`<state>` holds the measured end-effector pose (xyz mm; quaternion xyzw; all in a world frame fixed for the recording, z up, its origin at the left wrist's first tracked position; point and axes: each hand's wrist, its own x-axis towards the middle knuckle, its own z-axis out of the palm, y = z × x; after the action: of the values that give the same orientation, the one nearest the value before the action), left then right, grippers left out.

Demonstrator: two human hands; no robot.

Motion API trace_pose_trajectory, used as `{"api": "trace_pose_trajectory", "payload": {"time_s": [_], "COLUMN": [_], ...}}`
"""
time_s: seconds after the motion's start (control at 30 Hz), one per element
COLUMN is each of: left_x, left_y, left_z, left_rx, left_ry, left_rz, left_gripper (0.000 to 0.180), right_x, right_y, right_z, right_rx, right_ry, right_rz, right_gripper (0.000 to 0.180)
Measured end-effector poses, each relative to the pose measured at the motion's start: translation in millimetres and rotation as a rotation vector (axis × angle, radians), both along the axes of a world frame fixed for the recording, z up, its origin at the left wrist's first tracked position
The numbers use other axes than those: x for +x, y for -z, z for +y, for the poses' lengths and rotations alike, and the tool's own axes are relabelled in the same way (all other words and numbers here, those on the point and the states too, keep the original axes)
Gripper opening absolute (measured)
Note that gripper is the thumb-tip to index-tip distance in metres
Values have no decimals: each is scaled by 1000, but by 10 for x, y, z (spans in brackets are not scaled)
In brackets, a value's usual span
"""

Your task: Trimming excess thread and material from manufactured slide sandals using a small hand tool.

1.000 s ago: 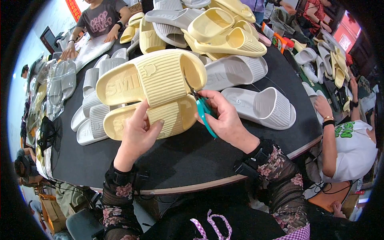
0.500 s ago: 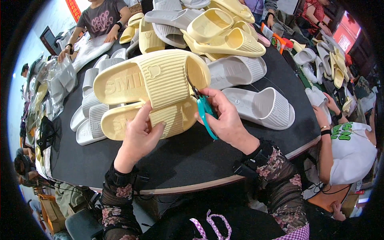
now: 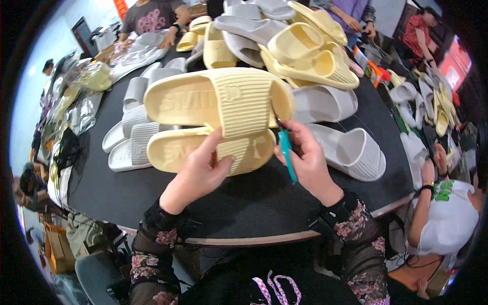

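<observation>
Two yellow slide sandals hang in front of me above the black table, one above the other with their straps side by side. My left hand (image 3: 201,170) is closed on the lower yellow sandal (image 3: 249,155) at its strap, thumb and fingers near where the pair meets. The upper yellow sandal (image 3: 241,101) has a raised bear-shaped mark on its ribbed strap. My right hand (image 3: 307,157) grips teal-handled scissors (image 3: 286,152). Their dark blades reach up to the toe opening of the upper sandal, at the strap's right edge; the tips are partly hidden there.
A heap of yellow and grey sandals (image 3: 305,43) rises at the far middle of the black table (image 3: 244,213). Grey sandals (image 3: 351,152) lie on the right, more grey ones (image 3: 134,145) on the left. Clear plastic bags (image 3: 94,96) sit far left. A co-worker in white (image 3: 447,218) works at the right.
The view has swung left, so the scene appears shifted right. The scissors have turned more edge-on, still at the upper sandal's toe opening. Both hands keep their hold.
</observation>
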<state>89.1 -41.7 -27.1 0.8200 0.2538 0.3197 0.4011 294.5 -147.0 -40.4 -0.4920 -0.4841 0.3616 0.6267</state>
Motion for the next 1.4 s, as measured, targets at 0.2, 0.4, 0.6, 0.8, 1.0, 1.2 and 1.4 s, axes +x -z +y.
{"api": "trace_pose_trajectory", "payload": {"time_s": [0.2, 0.4, 0.6, 0.8, 1.0, 1.2, 1.4], "left_x": [-9, -85, -5, 129, 875, 1828, 2471], "left_y": [-119, -43, 15, -522, -858, -930, -491], "left_z": [33, 180, 332, 278, 122, -76, -154], "left_rx": [76, 67, -248, -241, -194, -156, 177], "left_ry": [-89, -201, -160, -170, 31, 337, 412], "left_rz": [82, 123, -142, -208, -101, -81, 111], "left_gripper": [50, 46, 47, 51, 52, 62, 66], "right_x": [-4, -12, 130, 100, 206, 130, 171], "right_y": [-8, 78, 199, 146, 161, 150, 333], "right_z": [9, 87, 114, 149, 70, 89, 103], "right_rx": [-57, -128, -172, -336, -378, -401, -208], "right_ry": [73, 133, 77, -68, -104, -126, -269], "right_rz": [76, 126, 313, 280, 230, 180, 376], "right_gripper": [41, 42, 43, 48, 52, 52, 39]}}
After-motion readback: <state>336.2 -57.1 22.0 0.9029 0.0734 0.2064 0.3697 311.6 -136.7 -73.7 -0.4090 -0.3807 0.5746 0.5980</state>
